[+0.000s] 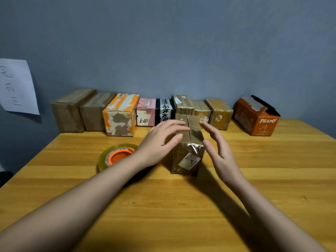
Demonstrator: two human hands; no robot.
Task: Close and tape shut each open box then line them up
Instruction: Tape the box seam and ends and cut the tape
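While both hands (160,140) flank brown box (188,142), grip wide, tape roll (116,157) left, boxes (121,114) behind.

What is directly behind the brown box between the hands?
Behind the brown box stand taped boxes of the row along the wall; the box hides their lower fronts. Left hand covers part of its left side.

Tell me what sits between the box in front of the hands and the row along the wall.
Nothing visible. Only bare table lies between the brown box and the row of boxes. The orange Pramy box stands apart, right of the row, flap open.
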